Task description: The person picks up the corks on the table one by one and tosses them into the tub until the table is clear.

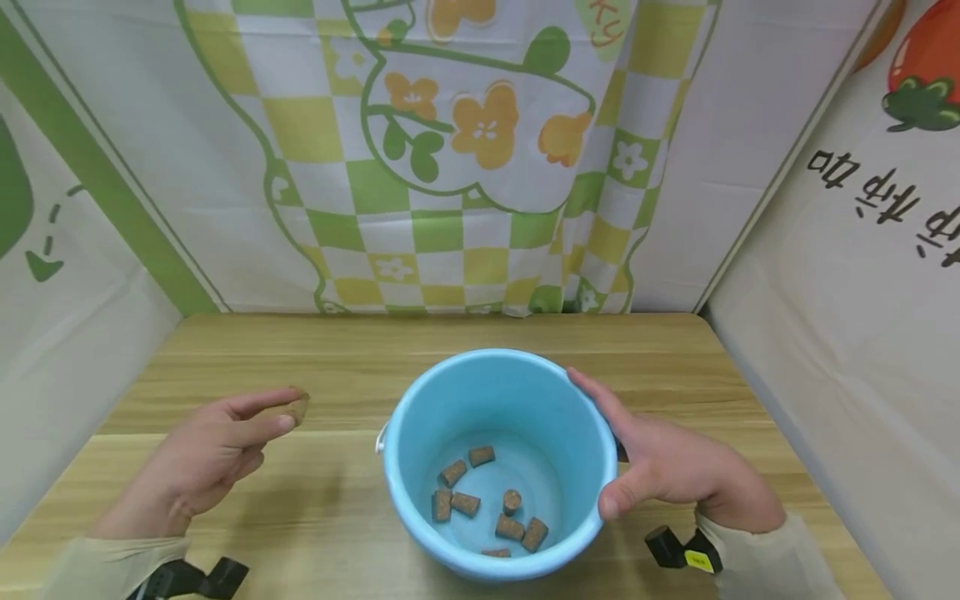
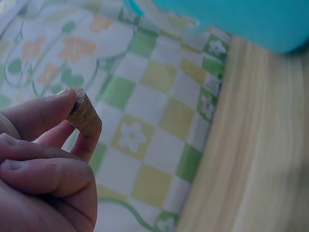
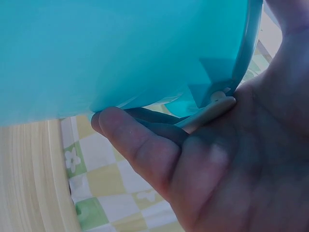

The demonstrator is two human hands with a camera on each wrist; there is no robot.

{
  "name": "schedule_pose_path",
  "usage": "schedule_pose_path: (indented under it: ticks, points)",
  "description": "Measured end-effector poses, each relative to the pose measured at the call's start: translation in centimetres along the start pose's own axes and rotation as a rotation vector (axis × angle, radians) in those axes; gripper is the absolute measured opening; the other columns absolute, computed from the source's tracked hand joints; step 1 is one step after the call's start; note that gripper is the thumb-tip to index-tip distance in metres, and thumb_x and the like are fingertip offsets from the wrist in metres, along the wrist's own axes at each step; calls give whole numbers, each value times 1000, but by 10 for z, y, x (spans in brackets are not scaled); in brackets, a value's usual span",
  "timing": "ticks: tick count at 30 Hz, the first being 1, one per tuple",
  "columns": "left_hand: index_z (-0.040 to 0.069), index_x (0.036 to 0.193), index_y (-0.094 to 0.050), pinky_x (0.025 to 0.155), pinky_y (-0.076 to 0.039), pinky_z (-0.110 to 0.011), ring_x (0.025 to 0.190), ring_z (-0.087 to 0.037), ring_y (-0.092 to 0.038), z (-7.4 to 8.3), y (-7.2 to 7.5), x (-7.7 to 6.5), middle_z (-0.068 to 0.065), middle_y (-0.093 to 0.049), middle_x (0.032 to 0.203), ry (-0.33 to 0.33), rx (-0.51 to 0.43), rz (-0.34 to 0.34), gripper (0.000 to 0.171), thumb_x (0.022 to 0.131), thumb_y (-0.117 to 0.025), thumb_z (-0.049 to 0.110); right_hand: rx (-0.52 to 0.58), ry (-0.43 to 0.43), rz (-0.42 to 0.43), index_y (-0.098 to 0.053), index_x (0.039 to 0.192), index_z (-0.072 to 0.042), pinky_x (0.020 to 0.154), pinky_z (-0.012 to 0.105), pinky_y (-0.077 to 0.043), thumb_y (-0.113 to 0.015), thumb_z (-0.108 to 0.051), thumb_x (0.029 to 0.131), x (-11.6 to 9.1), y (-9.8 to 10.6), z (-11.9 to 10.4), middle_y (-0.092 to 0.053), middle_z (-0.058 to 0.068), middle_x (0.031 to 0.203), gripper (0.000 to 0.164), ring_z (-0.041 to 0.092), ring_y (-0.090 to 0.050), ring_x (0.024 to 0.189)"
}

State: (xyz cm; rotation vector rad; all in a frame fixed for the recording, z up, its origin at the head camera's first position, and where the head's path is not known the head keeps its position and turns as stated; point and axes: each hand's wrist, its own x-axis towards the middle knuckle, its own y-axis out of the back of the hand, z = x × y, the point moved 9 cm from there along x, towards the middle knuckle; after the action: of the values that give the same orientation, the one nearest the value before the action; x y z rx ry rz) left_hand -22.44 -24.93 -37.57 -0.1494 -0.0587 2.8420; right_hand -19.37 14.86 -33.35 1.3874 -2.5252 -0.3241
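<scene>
A light blue bucket (image 1: 491, 398) stands on the wooden table, with several corks (image 1: 466, 503) scattered on its bottom. Left of it, apart from the rim, my left hand (image 1: 201, 450) pinches a cork (image 2: 86, 114) between thumb and fingertips. That cork is held in the air, tilted. My right hand (image 1: 671, 462) holds the bucket's right side, its thumb and forefinger spread along the rim. In the right wrist view, the other fingers (image 3: 140, 145) bend against the bucket's outer wall, beside the pale handle (image 3: 207, 113).
The wooden table (image 1: 300, 350) ends at a hanging checked, flowered cloth (image 1: 442, 250). White printed panels flank the left and right sides. On the bucket's left, a white handle end (image 1: 380, 438) sticks out. Each wrist wears a black camera strap.
</scene>
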Motion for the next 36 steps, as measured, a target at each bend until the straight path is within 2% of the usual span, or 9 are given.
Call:
schedule_pose_path:
  ticks: [4,6,8,11,13,15,19,27,36]
  points:
    - [16,130,-68,44,-25,-27,47,-13,-17,27,-30,-2,-7,-63,121,-28,178,51,33,97,-68,13,20,4,-4,14,158,-27,100,48,-44,-83,-32,84,0,-1,0,-26,30,152,123,52,-43,125]
    - [13,129,-68,45,-30,-26,46,-10,-21,43,-47,-2,0,-68,96,-50,274,65,36,94,-72,17,29,-7,1,15,158,-27,100,48,-44,-84,-31,84,-1,-1,1,-26,30,152,123,51,-44,124]
    - [11,127,-69,48,-37,-26,45,-9,-25,58,-66,-2,2,-67,91,-81,352,60,38,91,-76,20,33,-21,6,15,158,-27,99,47,-45,-84,-30,84,-2,0,3,-26,30,152,124,51,-44,124]
    - [13,124,-71,61,-46,-28,55,-8,-49,80,-94,1,1,-69,95,-123,446,43,39,87,-80,25,19,-42,26,15,158,-27,100,44,-44,-85,-30,83,-4,3,5,-26,29,152,125,49,-45,125]
    - [14,122,-73,69,-49,-33,69,-12,-62,93,-111,3,-2,-67,121,-150,499,23,40,86,-80,29,15,-54,32,15,158,-27,100,43,-44,-85,-30,82,-5,4,6,-26,28,152,125,49,-45,125]
    - [16,121,-74,76,-51,-38,85,-19,-68,103,-126,6,0,-65,126,-161,546,-1,39,86,-81,32,11,-63,41,14,158,-26,101,42,-44,-85,-31,82,-6,5,7,-28,28,152,126,48,-46,125]
    - [20,119,-75,77,-54,-40,87,-20,-69,116,-151,12,2,-65,125,-178,597,-61,34,87,-80,31,9,-72,43,14,158,-25,101,41,-44,-85,-32,82,-6,4,8,-29,27,151,125,48,-46,124]
    - [16,117,-76,76,-54,-36,93,-16,-66,137,-179,17,1,-65,124,-283,656,-117,30,89,-78,26,-19,-86,45,14,158,-25,100,39,-44,-85,-33,81,-6,5,10,-33,27,149,126,46,-49,122]
    - [18,115,-77,84,-51,-38,112,-16,-58,138,-194,25,9,-66,118,-288,671,-141,27,89,-79,23,-2,-63,21,14,158,-27,98,42,-46,-84,-31,83,-3,1,7,-37,28,145,124,46,-52,118]
